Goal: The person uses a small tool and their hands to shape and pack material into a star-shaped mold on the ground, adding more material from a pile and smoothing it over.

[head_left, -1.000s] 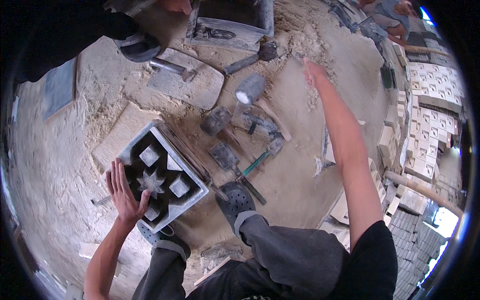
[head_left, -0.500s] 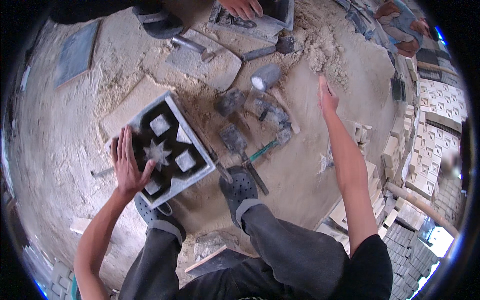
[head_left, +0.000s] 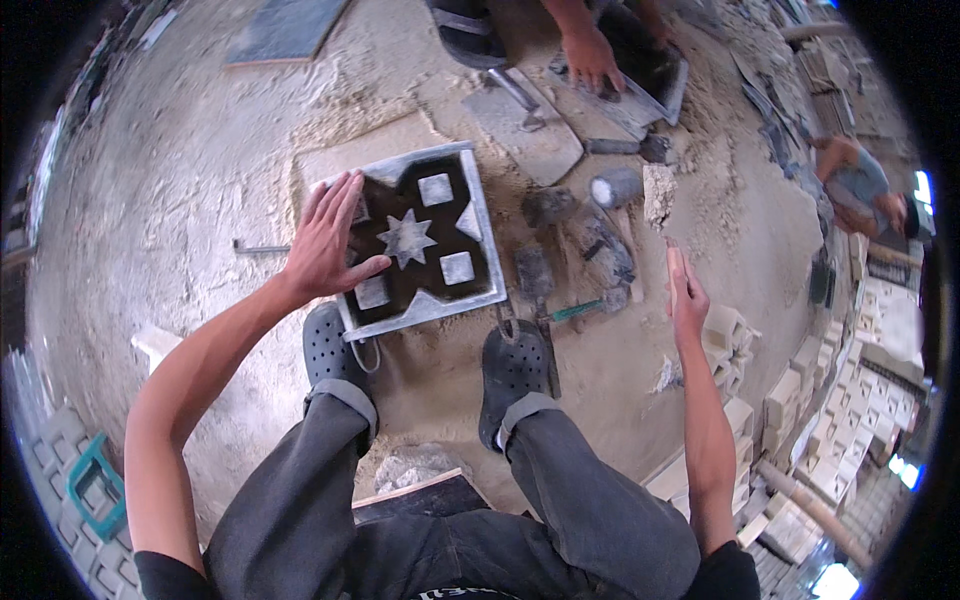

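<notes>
My left hand [head_left: 328,235] lies with spread fingers on the left side of a square metal-framed mould [head_left: 490,260]. Inside the mould are dark hollows around a pale eight-pointed star [head_left: 407,239] and several pale square blocks. Out to the right, my right hand [head_left: 686,298] is closed around the handle of what looks like a small trowel. Its blade is hidden under a lump of damp, sandy mix [head_left: 658,194]. The trowel hand is apart from the mould.
Right of the mould lie a mallet [head_left: 615,187], dark hand tools and a green-handled tool [head_left: 577,311]. Beyond are a shovel [head_left: 535,130] and a co-worker's hand [head_left: 592,62] at another mould. Pale patterned blocks [head_left: 845,350] are stacked at right. My clogs [head_left: 515,370] stand close by.
My right hand has drawn back from the sand pile, with a lump of mix now raised in front of it. My left hand stays on the mould. The view has shifted.
</notes>
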`<state>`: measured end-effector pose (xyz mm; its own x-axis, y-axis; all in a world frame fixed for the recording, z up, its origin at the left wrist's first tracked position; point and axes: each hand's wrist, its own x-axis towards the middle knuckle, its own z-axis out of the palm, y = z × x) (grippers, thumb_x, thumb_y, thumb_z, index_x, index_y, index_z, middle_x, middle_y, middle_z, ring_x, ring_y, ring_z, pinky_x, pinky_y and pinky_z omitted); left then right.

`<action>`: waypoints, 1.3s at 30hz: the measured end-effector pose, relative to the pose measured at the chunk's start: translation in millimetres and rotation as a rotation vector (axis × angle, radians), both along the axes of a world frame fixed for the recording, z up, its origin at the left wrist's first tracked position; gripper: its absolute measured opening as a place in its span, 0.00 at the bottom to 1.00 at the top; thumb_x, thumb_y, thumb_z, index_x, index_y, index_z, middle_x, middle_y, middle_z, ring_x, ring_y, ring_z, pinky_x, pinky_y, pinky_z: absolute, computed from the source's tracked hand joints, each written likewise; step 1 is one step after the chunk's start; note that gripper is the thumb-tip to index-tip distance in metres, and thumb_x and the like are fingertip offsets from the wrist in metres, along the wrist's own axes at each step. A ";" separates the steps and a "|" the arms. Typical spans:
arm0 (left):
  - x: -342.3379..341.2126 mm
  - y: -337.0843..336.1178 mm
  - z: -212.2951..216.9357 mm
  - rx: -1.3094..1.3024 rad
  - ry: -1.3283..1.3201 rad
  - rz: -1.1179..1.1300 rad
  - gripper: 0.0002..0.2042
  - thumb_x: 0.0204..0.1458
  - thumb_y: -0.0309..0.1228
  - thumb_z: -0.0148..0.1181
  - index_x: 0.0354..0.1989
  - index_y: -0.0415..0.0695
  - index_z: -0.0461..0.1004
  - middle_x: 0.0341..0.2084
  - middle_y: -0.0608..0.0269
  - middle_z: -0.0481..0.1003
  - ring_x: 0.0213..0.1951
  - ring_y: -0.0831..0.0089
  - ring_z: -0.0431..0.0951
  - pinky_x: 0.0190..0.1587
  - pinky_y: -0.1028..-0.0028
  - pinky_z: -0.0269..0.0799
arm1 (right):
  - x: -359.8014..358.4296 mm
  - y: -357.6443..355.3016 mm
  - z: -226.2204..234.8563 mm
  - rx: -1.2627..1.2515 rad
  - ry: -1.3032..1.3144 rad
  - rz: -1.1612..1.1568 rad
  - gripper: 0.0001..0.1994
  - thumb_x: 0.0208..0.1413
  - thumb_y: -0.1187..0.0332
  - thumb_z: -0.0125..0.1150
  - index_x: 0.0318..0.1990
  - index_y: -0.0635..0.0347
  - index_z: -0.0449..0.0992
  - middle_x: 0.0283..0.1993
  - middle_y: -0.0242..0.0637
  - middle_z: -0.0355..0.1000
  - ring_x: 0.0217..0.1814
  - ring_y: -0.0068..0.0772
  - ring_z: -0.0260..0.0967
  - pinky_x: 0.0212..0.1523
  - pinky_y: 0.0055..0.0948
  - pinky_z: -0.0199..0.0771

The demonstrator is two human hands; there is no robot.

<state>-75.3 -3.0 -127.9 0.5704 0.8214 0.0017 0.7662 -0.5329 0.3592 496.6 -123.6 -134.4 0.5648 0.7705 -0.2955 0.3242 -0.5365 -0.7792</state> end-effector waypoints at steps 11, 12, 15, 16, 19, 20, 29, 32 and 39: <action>7.5 64.9 -17.3 -0.303 -0.581 0.152 0.26 0.71 0.45 0.33 0.61 0.38 0.70 0.61 0.44 0.70 0.66 0.53 0.66 0.70 0.58 0.55 | -90.9 29.9 38.5 -0.010 0.190 0.465 0.23 0.61 0.65 0.66 0.63 0.61 0.74 0.35 0.30 0.76 0.24 0.12 0.62 0.22 0.17 0.61; 15.7 70.5 -15.0 -0.404 -0.628 0.178 0.28 0.71 0.47 0.31 0.60 0.38 0.72 0.60 0.44 0.71 0.66 0.54 0.67 0.70 0.59 0.55 | -101.6 36.6 39.8 -0.032 0.247 0.505 0.23 0.61 0.66 0.66 0.62 0.62 0.74 0.36 0.31 0.77 0.25 0.13 0.63 0.23 0.17 0.63; 48.7 88.7 -15.9 -0.539 -0.701 0.195 0.34 0.69 0.54 0.30 0.56 0.36 0.76 0.56 0.45 0.75 0.61 0.56 0.72 0.67 0.61 0.60 | -131.7 57.2 55.9 -0.043 0.253 0.695 0.23 0.60 0.66 0.67 0.62 0.63 0.74 0.37 0.31 0.77 0.30 0.14 0.67 0.30 0.19 0.69; 55.9 93.1 -19.7 -0.555 -0.704 0.197 0.36 0.68 0.57 0.30 0.55 0.35 0.77 0.55 0.46 0.76 0.59 0.56 0.74 0.66 0.62 0.63 | -143.2 62.5 58.3 -0.051 0.252 0.754 0.23 0.60 0.66 0.67 0.62 0.64 0.74 0.38 0.31 0.78 0.31 0.15 0.68 0.32 0.19 0.70; 75.6 105.3 -31.6 -0.789 -0.804 0.157 0.39 0.67 0.60 0.29 0.50 0.37 0.81 0.50 0.45 0.79 0.56 0.56 0.75 0.64 0.64 0.64 | -175.0 74.0 63.7 -0.105 0.277 0.884 0.23 0.61 0.65 0.66 0.61 0.64 0.74 0.39 0.31 0.78 0.36 0.17 0.72 0.39 0.21 0.73; 79.8 106.9 -32.0 -0.782 -0.779 0.160 0.39 0.67 0.60 0.29 0.49 0.38 0.82 0.49 0.46 0.80 0.55 0.56 0.76 0.64 0.65 0.64 | -184.0 76.0 65.7 -0.160 0.339 0.866 0.23 0.61 0.64 0.65 0.61 0.64 0.74 0.38 0.32 0.78 0.34 0.17 0.71 0.36 0.20 0.72; 88.6 107.5 -17.5 -0.704 -0.709 0.177 0.39 0.66 0.61 0.30 0.46 0.41 0.84 0.43 0.47 0.82 0.47 0.58 0.78 0.61 0.69 0.64 | -203.2 82.9 70.6 -0.412 0.658 0.722 0.23 0.66 0.57 0.58 0.65 0.57 0.72 0.29 0.30 0.73 0.14 0.10 0.56 0.13 0.16 0.52; 86.7 113.7 -14.5 -0.892 -0.641 0.171 0.37 0.69 0.56 0.30 0.51 0.36 0.80 0.51 0.50 0.79 0.56 0.61 0.74 0.65 0.70 0.60 | -200.7 85.5 75.3 -0.477 0.714 0.671 0.24 0.67 0.56 0.56 0.66 0.54 0.71 0.28 0.29 0.72 0.13 0.11 0.57 0.11 0.16 0.52; 86.1 120.0 -21.5 -0.947 -0.737 0.126 0.40 0.68 0.58 0.27 0.54 0.32 0.77 0.54 0.47 0.77 0.59 0.59 0.73 0.68 0.67 0.59 | -194.3 85.2 70.2 -0.513 0.804 0.575 0.25 0.67 0.54 0.55 0.66 0.53 0.70 0.28 0.30 0.72 0.12 0.12 0.57 0.10 0.16 0.51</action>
<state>10.8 117.0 -149.4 0.6017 0.7226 -0.3402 0.2405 0.2422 0.9399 302.3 -38.4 -64.2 -0.3364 0.5371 -0.7735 0.1284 -0.7875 -0.6027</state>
